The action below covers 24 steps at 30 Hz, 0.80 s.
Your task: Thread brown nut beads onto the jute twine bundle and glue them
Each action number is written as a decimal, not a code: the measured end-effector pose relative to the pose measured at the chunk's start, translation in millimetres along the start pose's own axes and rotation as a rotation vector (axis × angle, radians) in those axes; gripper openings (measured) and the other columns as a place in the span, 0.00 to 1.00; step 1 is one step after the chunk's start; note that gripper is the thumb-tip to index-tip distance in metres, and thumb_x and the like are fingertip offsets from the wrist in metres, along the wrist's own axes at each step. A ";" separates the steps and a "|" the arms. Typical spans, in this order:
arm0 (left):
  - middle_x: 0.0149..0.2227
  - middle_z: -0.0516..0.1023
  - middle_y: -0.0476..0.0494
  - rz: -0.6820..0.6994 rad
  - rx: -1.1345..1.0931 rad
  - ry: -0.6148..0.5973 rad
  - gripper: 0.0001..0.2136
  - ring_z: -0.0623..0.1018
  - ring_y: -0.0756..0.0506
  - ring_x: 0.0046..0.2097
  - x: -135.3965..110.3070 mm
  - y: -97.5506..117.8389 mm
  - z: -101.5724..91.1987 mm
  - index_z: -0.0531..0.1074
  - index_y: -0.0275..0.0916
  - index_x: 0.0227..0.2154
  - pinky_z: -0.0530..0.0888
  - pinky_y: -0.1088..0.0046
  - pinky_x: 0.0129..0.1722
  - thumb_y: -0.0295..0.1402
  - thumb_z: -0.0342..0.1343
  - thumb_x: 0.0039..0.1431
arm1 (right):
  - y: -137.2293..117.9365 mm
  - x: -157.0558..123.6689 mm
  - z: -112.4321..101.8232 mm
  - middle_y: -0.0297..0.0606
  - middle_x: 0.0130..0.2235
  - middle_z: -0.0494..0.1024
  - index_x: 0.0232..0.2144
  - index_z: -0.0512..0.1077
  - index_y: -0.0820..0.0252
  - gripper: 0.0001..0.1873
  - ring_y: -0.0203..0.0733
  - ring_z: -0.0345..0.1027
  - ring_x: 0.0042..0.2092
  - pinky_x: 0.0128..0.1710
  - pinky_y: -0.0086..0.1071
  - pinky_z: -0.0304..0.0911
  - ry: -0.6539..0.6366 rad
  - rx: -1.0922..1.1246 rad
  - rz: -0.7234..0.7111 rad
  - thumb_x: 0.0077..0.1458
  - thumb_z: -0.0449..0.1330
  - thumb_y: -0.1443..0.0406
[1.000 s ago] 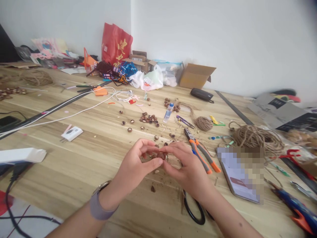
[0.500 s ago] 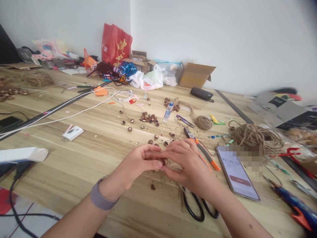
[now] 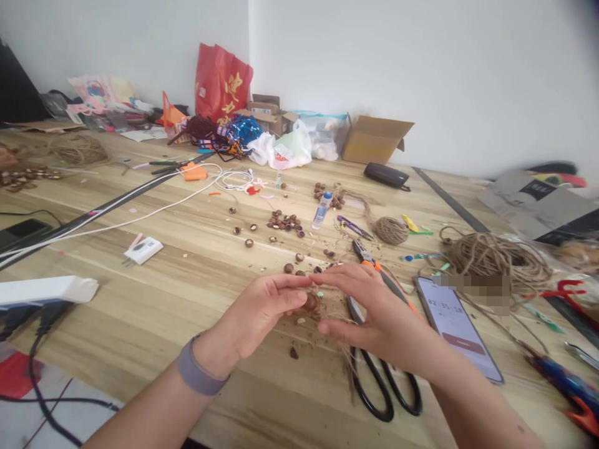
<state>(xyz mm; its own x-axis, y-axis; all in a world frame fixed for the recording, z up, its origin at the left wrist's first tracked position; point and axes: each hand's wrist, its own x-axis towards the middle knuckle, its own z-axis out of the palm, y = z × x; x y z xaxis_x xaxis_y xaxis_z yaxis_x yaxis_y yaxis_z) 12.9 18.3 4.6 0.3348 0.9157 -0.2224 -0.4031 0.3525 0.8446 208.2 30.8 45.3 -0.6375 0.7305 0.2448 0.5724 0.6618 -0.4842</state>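
My left hand (image 3: 259,315) is closed with its thumb and fingers on a round brown nutshell (image 3: 312,302). My right hand (image 3: 367,312) is beside it, its fingertips near those of my left hand and its thumb spread away below; I see nothing in its grip. Loose twine fibres (image 3: 344,337) trail under my right hand. Below it lie scissors (image 3: 374,383) with black handles, partly covered by the hand. Pliers (image 3: 367,252) with orange and grey handles rest just beyond, partly hidden. More brown nutshells (image 3: 289,268) are just past my fingertips.
A phone (image 3: 458,324) lies to the right, near a heap of twine (image 3: 496,259). Farther off are a small bottle (image 3: 322,211), a twine ball (image 3: 391,230) and a pile of shells (image 3: 285,221). A white adapter (image 3: 144,250) and a cable (image 3: 154,215) lie left.
My right hand has opened and drawn back to the right, its thumb now apart from its fingers. The nutshell shows more plainly in my left hand.
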 end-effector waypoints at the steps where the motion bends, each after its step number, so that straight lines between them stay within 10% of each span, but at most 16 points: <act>1: 0.32 0.80 0.42 -0.016 -0.036 0.005 0.14 0.76 0.48 0.35 -0.2 0.9 0.3 0.79 0.35 0.36 0.68 0.72 0.38 0.32 0.67 0.43 | 1.3 -0.7 -1.9 0.42 0.48 0.76 0.50 0.70 0.50 0.24 0.49 0.68 0.50 0.51 0.46 0.61 0.006 0.006 0.005 0.51 0.63 0.55; 24: 0.31 0.76 0.46 -0.120 -0.291 -0.027 0.12 0.73 0.51 0.33 0.0 2.8 -1.2 0.79 0.37 0.33 0.69 0.76 0.36 0.31 0.67 0.42 | -7.3 8.8 14.2 0.38 0.42 0.78 0.42 0.73 0.53 0.12 0.42 0.72 0.44 0.44 0.36 0.67 0.109 0.205 0.090 0.53 0.61 0.63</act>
<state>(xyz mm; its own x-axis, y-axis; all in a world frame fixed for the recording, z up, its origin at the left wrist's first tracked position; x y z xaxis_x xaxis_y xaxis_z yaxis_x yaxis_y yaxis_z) 10.7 19.5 6.4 0.4159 0.8600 -0.2957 -0.5848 0.5020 0.6373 191.1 30.0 39.0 -0.5230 0.8061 0.2767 0.5005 0.5533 -0.6659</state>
